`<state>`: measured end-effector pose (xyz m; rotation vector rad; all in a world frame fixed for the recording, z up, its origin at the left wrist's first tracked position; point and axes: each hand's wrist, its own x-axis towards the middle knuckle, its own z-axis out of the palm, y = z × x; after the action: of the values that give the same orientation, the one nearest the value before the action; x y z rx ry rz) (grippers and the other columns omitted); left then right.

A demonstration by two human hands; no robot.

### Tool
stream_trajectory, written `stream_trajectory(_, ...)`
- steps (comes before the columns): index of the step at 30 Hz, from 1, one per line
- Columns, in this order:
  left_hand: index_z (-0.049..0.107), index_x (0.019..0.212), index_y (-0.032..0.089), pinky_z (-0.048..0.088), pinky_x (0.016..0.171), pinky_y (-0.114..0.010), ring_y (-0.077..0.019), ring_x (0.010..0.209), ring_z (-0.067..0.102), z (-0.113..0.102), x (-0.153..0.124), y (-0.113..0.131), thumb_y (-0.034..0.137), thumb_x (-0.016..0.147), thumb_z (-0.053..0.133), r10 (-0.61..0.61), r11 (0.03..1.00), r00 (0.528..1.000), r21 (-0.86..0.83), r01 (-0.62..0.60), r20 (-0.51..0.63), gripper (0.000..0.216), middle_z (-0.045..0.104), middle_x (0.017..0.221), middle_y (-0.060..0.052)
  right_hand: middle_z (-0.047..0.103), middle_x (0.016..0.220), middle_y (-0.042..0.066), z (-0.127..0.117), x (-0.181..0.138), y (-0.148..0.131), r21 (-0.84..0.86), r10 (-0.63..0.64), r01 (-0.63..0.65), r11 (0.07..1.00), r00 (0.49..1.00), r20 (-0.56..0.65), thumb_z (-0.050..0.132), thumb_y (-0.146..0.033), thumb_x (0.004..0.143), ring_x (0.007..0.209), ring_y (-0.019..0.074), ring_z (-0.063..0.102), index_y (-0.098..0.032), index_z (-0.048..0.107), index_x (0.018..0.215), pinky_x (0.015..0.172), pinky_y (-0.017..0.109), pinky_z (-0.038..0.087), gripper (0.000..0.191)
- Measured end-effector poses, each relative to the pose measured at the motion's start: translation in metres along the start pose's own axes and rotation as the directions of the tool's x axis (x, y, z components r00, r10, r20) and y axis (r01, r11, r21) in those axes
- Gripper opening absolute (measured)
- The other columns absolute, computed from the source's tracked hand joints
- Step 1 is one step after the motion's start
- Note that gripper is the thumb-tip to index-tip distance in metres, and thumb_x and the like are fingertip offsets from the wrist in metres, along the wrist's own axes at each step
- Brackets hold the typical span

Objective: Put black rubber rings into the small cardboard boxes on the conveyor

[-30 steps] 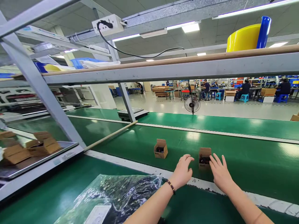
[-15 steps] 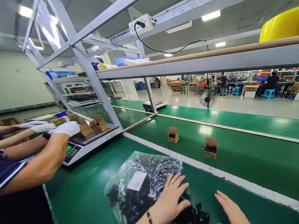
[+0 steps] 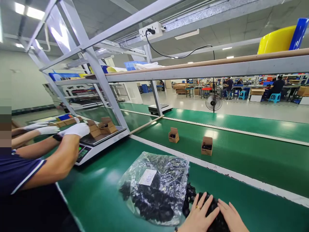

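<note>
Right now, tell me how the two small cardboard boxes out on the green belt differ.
The left box sits farther up the conveyor belt, nearer the wooden rod; the right box sits closer to the belt's near white edge. The right box looks slightly larger in the picture, being nearer the camera, and is the one closer to the person's hands. Both are brown, stand upright with flaps open, and show dark contents inside.

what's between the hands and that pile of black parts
Nothing visible. The left hand and right hand both rest directly on the black parts spilling from the plastic bag.
</note>
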<state>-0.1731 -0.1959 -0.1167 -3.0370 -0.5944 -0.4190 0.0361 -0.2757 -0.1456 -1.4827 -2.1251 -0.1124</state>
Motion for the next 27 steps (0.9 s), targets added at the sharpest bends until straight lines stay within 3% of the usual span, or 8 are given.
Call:
stream_trajectory(3,0.017,0.144,0.033,0.024,0.104,-0.065,-0.0402,0.133,0.026,0.008,0.040,0.018,0.050,0.078,0.058,-0.032,0.989,0.999,-0.145,0.037,0.036,0.079,0.031,0.147,-0.010,0.053,0.128,0.011,-0.020,-0.010,0.031,0.132,0.051,-0.049,0.990,0.999,-0.010,0.052,-0.040,0.083,0.116,0.0275,0.051,-0.020,0.050,0.128,0.095,0.042,0.046,0.050)
stream_trajectory(5,0.014,0.145,0.033,0.021,0.111,-0.057,-0.0364,0.135,0.023,0.020,0.063,0.036,0.052,0.077,0.056,-0.062,0.978,0.997,-0.197,0.069,0.040,0.082,0.033,0.147,-0.008,0.056,0.125,0.011,-0.025,-0.020,0.050,0.234,0.158,-0.143,0.962,0.986,-0.049,0.048,-0.040,0.083,0.113,0.0280,0.053,-0.020,0.055,0.124,0.093,0.043,0.048,0.046)
stream_trajectory(10,0.026,0.139,0.043,0.028,0.110,-0.047,-0.0297,0.137,0.021,0.029,0.083,0.064,0.040,0.088,0.042,-0.119,0.972,0.993,-0.201,0.118,0.007,0.053,0.023,0.151,0.001,0.062,0.118,0.007,-0.031,-0.032,0.082,0.500,0.356,-0.313,0.807,0.935,0.011,0.045,-0.043,0.084,0.108,0.0247,0.058,-0.025,0.064,0.112,0.090,0.035,0.050,0.038)
stream_trajectory(15,0.031,0.140,0.034,0.014,0.113,-0.057,-0.0343,0.138,0.013,-0.028,0.032,0.037,0.056,0.080,0.052,-0.325,0.928,0.944,-0.176,0.329,0.054,0.068,0.018,0.152,-0.003,0.064,0.114,0.005,-0.040,-0.025,0.081,0.540,0.468,-0.440,0.717,0.879,0.095,0.047,-0.052,0.080,0.107,0.0262,0.058,-0.026,0.069,0.103,0.089,0.034,0.051,0.041)
stream_trajectory(18,0.030,0.141,0.028,0.009,0.111,-0.059,-0.0333,0.139,0.008,-0.060,-0.006,0.010,0.032,0.082,0.052,-0.545,0.834,0.835,-0.050,0.549,0.074,0.064,0.014,0.153,-0.005,0.062,0.118,0.006,-0.042,-0.021,0.078,0.513,0.531,-0.515,0.686,0.837,0.131,0.048,-0.056,0.078,0.109,0.0271,0.057,-0.026,0.068,0.104,0.086,0.032,0.052,0.045)
stream_trajectory(21,0.033,0.140,0.029,0.011,0.111,-0.059,-0.0333,0.138,0.012,-0.071,-0.037,-0.014,0.020,0.077,0.055,-0.651,0.759,0.757,0.065,0.648,0.049,0.068,0.020,0.152,-0.006,0.062,0.118,0.006,-0.039,-0.021,0.081,0.517,0.550,-0.526,0.676,0.826,0.121,0.048,-0.059,0.077,0.110,0.0273,0.056,-0.025,0.068,0.104,0.085,0.032,0.052,0.048)
stream_trajectory(24,0.033,0.140,0.029,0.023,0.110,-0.053,-0.0305,0.137,0.020,-0.068,-0.058,-0.025,0.018,0.082,0.048,-0.658,0.743,0.751,0.115,0.659,-0.048,0.062,0.027,0.149,-0.006,0.061,0.119,0.005,-0.030,-0.024,0.087,0.531,0.551,-0.510,0.676,0.829,0.094,0.049,-0.059,0.078,0.111,0.0263,0.055,-0.026,0.067,0.105,0.087,0.032,0.051,0.047)
stream_trajectory(27,0.031,0.142,0.027,0.027,0.110,-0.049,-0.0284,0.138,0.019,-0.061,-0.064,-0.022,0.009,0.082,0.040,-0.560,0.800,0.817,0.170,0.576,-0.136,0.063,0.026,0.150,-0.005,0.061,0.119,0.004,-0.020,-0.028,0.092,0.541,0.541,-0.492,0.682,0.837,0.078,0.050,-0.057,0.080,0.112,0.0251,0.055,-0.026,0.066,0.105,0.091,0.032,0.049,0.043)
